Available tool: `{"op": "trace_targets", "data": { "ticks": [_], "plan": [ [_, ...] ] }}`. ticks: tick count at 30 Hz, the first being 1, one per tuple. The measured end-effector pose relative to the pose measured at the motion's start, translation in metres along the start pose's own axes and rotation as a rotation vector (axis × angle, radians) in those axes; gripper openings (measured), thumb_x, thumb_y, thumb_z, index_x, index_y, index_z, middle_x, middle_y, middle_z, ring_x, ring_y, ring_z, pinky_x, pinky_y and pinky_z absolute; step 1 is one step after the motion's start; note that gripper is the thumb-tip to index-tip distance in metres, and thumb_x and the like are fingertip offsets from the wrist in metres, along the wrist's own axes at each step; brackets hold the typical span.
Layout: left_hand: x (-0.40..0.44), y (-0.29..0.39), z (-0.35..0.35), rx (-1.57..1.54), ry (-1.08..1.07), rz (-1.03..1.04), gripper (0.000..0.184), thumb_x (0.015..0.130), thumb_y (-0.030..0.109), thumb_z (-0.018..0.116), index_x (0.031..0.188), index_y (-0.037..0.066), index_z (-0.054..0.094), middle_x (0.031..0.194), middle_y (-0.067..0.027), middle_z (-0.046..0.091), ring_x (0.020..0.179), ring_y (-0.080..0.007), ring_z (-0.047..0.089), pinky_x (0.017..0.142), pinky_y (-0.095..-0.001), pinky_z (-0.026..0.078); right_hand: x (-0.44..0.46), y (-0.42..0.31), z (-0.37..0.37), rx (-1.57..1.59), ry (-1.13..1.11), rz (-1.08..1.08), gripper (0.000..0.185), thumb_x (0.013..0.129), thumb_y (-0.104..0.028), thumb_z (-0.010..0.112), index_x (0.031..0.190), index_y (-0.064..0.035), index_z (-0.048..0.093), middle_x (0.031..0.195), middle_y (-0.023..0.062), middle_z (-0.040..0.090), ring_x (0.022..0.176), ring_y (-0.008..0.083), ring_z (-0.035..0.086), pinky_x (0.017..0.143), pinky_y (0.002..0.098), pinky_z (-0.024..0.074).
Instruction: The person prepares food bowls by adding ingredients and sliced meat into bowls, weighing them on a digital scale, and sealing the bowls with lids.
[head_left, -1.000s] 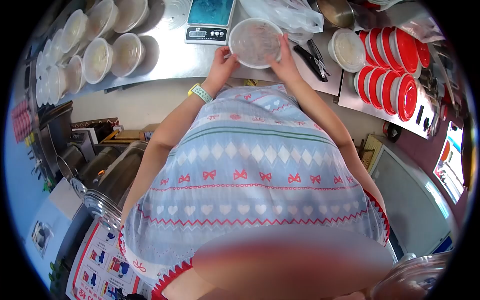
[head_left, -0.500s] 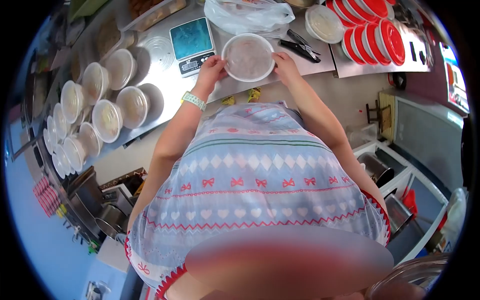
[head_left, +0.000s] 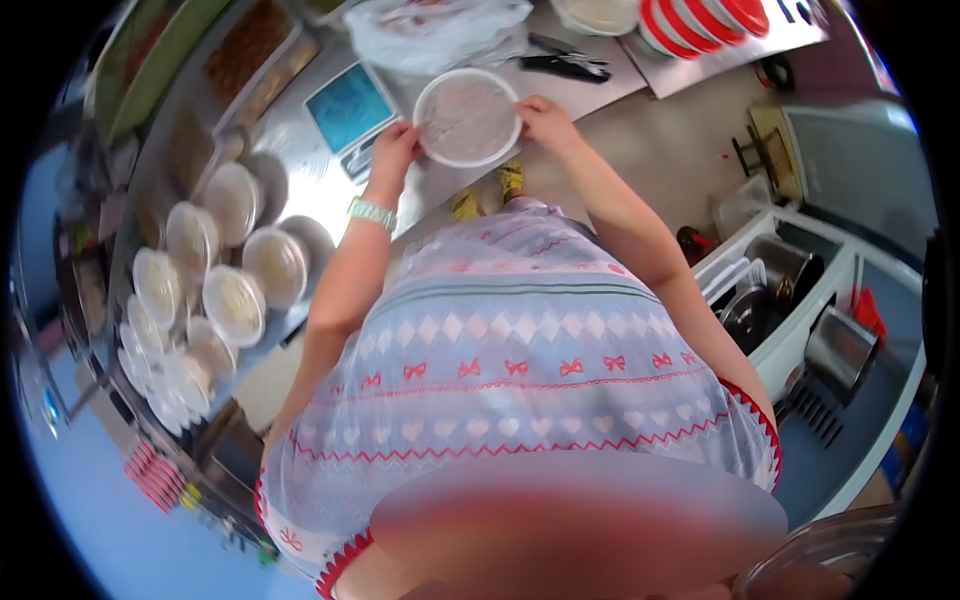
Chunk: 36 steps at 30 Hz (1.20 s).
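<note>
Between my two hands is a round white plastic bowl (head_left: 468,118) with a clear, cloudy lid on top. My left hand (head_left: 397,150) grips its left rim, fingers closed on the edge. On the opposite side, my right hand (head_left: 543,120) pinches the right rim. The bowl is held at the front edge of the steel table. Just left of it lies a kitchen scale (head_left: 350,112) with a blue-green platform. Black-handled scissors (head_left: 565,67) rest to the right, near my right hand. What is inside the bowl is too blurred to make out.
Several lidded white bowls (head_left: 234,305) stand in rows on the left of the steel table. A white plastic bag (head_left: 440,38) lies behind the held bowl. Red-rimmed bowls (head_left: 690,25) are stacked at the far right. A shelf unit (head_left: 850,250) with steel pots stands right of me.
The view has turned, so the table and its things appear rotated, with the left bowls lower. Both hands still hold the lidded bowl, which sits slightly further left in view.
</note>
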<state>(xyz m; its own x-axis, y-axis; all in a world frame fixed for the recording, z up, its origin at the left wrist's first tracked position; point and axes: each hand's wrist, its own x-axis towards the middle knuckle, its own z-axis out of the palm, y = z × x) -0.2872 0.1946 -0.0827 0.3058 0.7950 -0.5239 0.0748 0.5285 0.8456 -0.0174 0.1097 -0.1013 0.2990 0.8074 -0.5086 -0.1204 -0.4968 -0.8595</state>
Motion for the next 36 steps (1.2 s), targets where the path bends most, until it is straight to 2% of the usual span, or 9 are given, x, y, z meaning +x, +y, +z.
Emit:
{"op": "trace_targets", "data": {
  "ticks": [1,4,5,12,17,23,28,33,36],
  "plan": [
    [0.009,-0.007,-0.010,0.086,-0.091,0.037,0.015,0.090,0.015,0.060,0.098,0.003,0.064,0.081,0.0004,0.060,0.071,-0.0091,0.057,0.067,-0.0225,0.049,-0.002,0.002,0.000,-0.031,0.047,0.005,0.025,0.087,-0.027,0.063,0.096,-0.0035,0.065,0.076,0.0046,0.064,0.064,0.0137,0.058,0.060,0.0285,0.0484],
    [-0.003,0.007,0.009,0.065,-0.054,-0.018,0.014,0.090,0.015,0.060,0.095,0.003,0.064,0.078,0.0001,0.059,0.068,-0.0077,0.054,0.063,-0.0208,0.045,-0.012,0.005,-0.007,-0.125,0.178,-0.082,0.027,0.086,-0.029,0.064,0.097,-0.0045,0.066,0.081,0.0088,0.067,0.073,0.0135,0.060,0.067,0.0290,0.0486],
    [0.009,0.000,0.002,0.063,-0.200,-0.007,0.012,0.090,0.014,0.060,0.094,0.003,0.063,0.078,0.0003,0.059,0.067,-0.0070,0.053,0.063,-0.0205,0.045,-0.027,-0.008,-0.014,-0.113,0.206,-0.061,0.027,0.086,-0.028,0.065,0.097,-0.0041,0.066,0.079,0.0070,0.065,0.073,0.0130,0.058,0.067,0.0280,0.0472],
    [0.000,0.028,0.126,0.135,-0.361,-0.097,0.013,0.091,0.013,0.060,0.100,0.004,0.063,0.080,0.0024,0.060,0.070,-0.0060,0.054,0.065,-0.0186,0.045,-0.080,-0.016,-0.133,0.149,0.295,-0.020,0.024,0.086,-0.024,0.066,0.095,-0.0020,0.065,0.078,0.0018,0.060,0.070,0.0116,0.053,0.063,0.0267,0.0442],
    [0.019,0.024,0.271,0.154,-0.586,-0.155,0.015,0.092,0.016,0.060,0.102,0.005,0.063,0.082,0.0028,0.061,0.071,-0.0052,0.055,0.066,-0.0186,0.046,-0.096,-0.022,-0.266,0.156,0.423,0.024,0.022,0.087,-0.023,0.065,0.094,-0.0023,0.065,0.079,0.0010,0.060,0.072,0.0104,0.052,0.064,0.0263,0.0441],
    [0.071,0.002,0.487,0.002,-0.555,-0.100,0.014,0.093,0.013,0.057,0.103,0.004,0.061,0.086,0.0003,0.062,0.073,-0.0073,0.055,0.066,-0.0203,0.047,-0.046,-0.035,-0.466,0.080,0.534,-0.029,0.016,0.090,-0.023,0.062,0.090,-0.0064,0.062,0.080,-0.0019,0.059,0.072,0.0083,0.051,0.068,0.0235,0.0414],
    [0.122,0.013,0.646,-0.172,-0.379,-0.023,0.016,0.094,0.012,0.054,0.106,0.002,0.059,0.090,-0.0012,0.062,0.076,-0.0085,0.056,0.069,-0.0211,0.047,0.040,-0.070,-0.615,-0.029,0.551,-0.112,0.020,0.088,-0.023,0.065,0.092,-0.0036,0.064,0.075,-0.0006,0.060,0.066,0.0084,0.052,0.060,0.0245,0.0425],
    [0.193,0.027,0.730,-0.203,-0.224,0.047,0.022,0.094,0.010,0.053,0.114,-0.001,0.057,0.095,-0.0024,0.063,0.080,-0.0099,0.057,0.073,-0.0221,0.047,0.138,-0.089,-0.687,0.064,0.550,-0.118,0.024,0.088,-0.025,0.065,0.094,-0.0023,0.065,0.075,0.0004,0.061,0.065,0.0094,0.052,0.059,0.0257,0.0428],
    [0.220,0.027,0.752,-0.281,-0.238,0.170,0.036,0.093,0.005,0.053,0.128,-0.003,0.048,0.109,-0.0072,0.061,0.090,-0.0110,0.057,0.080,-0.0238,0.047,0.181,-0.079,-0.707,0.061,0.634,-0.083,0.028,0.087,-0.028,0.066,0.096,-0.0012,0.066,0.075,0.0018,0.061,0.066,0.0104,0.053,0.059,0.0265,0.0432]
  ]
}}
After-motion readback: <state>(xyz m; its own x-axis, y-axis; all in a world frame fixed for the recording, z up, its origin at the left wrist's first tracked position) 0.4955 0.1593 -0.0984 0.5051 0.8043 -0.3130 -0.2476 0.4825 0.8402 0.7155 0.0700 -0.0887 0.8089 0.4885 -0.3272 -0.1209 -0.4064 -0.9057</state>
